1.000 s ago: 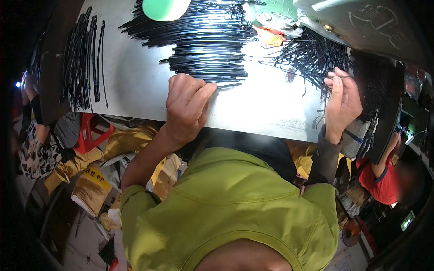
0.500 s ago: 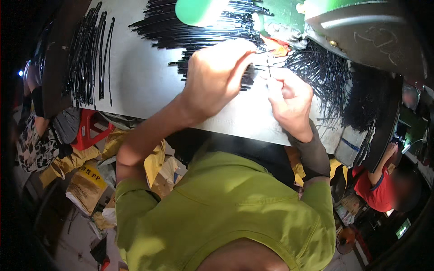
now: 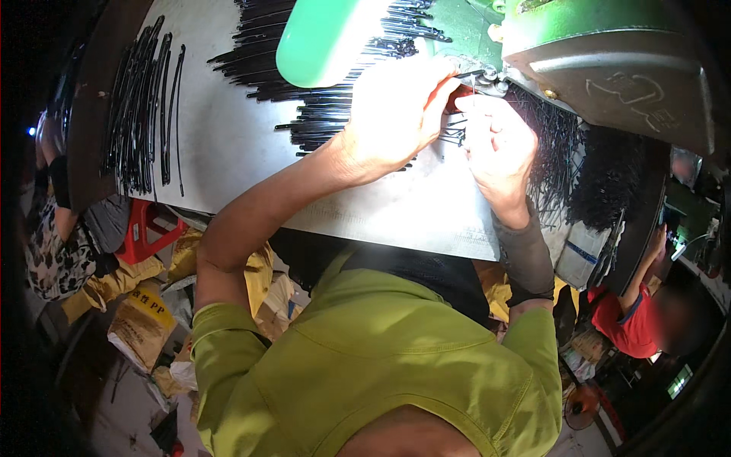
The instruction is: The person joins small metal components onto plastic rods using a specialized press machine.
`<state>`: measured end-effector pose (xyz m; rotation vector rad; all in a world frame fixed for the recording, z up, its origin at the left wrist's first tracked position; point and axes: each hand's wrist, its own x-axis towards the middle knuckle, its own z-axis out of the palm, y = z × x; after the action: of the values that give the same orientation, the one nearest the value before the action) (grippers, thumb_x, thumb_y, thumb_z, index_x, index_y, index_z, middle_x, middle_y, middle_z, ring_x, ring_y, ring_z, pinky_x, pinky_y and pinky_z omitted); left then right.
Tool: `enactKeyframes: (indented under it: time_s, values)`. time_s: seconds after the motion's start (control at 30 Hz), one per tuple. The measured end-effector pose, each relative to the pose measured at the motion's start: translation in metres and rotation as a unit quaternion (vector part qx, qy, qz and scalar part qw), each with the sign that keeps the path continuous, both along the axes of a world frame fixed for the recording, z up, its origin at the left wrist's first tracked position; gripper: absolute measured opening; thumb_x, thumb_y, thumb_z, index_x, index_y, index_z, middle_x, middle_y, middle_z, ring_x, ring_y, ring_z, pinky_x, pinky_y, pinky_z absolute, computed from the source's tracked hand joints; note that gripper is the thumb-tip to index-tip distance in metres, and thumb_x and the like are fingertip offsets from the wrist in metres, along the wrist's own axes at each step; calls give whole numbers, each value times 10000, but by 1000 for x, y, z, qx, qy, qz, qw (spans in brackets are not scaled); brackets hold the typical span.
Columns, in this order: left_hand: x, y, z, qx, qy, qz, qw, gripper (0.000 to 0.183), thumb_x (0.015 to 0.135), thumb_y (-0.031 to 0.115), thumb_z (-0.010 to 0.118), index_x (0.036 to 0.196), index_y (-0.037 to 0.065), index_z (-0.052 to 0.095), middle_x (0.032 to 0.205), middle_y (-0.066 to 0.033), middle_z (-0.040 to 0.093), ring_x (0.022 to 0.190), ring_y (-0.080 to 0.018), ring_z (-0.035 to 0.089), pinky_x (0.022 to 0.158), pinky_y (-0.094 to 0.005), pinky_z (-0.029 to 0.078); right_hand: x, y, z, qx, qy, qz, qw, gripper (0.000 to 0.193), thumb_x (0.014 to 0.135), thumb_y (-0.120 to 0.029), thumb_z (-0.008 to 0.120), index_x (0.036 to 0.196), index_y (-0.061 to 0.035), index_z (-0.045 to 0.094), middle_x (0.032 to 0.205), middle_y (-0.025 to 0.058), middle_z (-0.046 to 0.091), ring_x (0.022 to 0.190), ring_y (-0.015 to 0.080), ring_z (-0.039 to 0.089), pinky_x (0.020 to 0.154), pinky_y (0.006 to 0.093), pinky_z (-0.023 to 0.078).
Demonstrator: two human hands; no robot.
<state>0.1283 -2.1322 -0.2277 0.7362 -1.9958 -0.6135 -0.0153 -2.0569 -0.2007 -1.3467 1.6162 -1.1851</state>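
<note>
My left hand (image 3: 400, 114) reaches over a stack of glossy black strips (image 3: 320, 126), its thumb and fingers pinched together. From its fingertips a black strip end (image 3: 470, 74) sticks out towards small metal parts (image 3: 491, 80) of the green machine. Close beside it, my right hand (image 3: 499, 152) is closed in a pinch at the same spot. A thin pin-like piece (image 3: 473, 85) rises from its fingertips. Between the hands, several short dark ends (image 3: 453, 131) show above the pale worktop (image 3: 403, 209). Glare hides part of my left fingers.
A rounded green lamp head (image 3: 316, 46) hangs over the stack. The green machine (image 3: 601, 68) stands at the far right. Thin black pieces (image 3: 552, 152) lie heaped beneath it, and more strips (image 3: 137, 114) lie at left. Other people sit on both sides; a red stool (image 3: 145, 232) stands at left.
Both hands have moved slightly away from me and to the right, closer to the machine's metal parts. The thin piece in my right fingers has moved with them.
</note>
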Motion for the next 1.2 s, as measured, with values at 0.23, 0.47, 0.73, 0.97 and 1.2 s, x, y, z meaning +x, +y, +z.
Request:
enactKeyframes:
  time_s: [0.23,0.47,0.73,0.97,1.2]
  values:
    - [0,-1,-15,-77,5,-14,997,269,804,-16,610,1073,1,615,841,-144,664,659,-231,645,591,-286,496,-4,1,-3,6,-20,4,1000,146,879,7,516,974,34,624,672,-29,560,548,-8,454,467,156,357]
    - [0,-3,-3,-16,41,-131,990,325,888,91,500,1183,-42,530,940,-164,647,768,-243,644,641,-296,495,-13,1,-2,27,-145,-40,988,150,911,-89,540,956,27,625,624,-29,523,507,9,441,447,171,347]
    - [-9,-8,-3,-125,-26,-77,989,265,887,64,498,1097,-96,525,947,-186,613,767,-263,603,645,-312,490,-18,-5,-7,8,-132,-30,991,169,919,-118,542,972,22,621,600,-34,503,477,21,442,434,176,345]
    - [-10,-9,-3,-160,-18,-77,984,344,816,31,581,1133,-74,500,910,-170,610,693,-225,595,553,-304,470,-21,-3,-11,10,-161,-39,986,178,924,-137,541,963,14,625,598,-30,496,474,23,443,424,175,338]
    - [-13,1,18,-58,-32,-71,995,116,804,92,526,884,10,547,628,-94,548,544,-232,571,522,-324,460,-27,-6,-1,84,-291,-15,953,187,937,-145,512,949,11,615,577,-27,472,431,25,375,377,184,284]
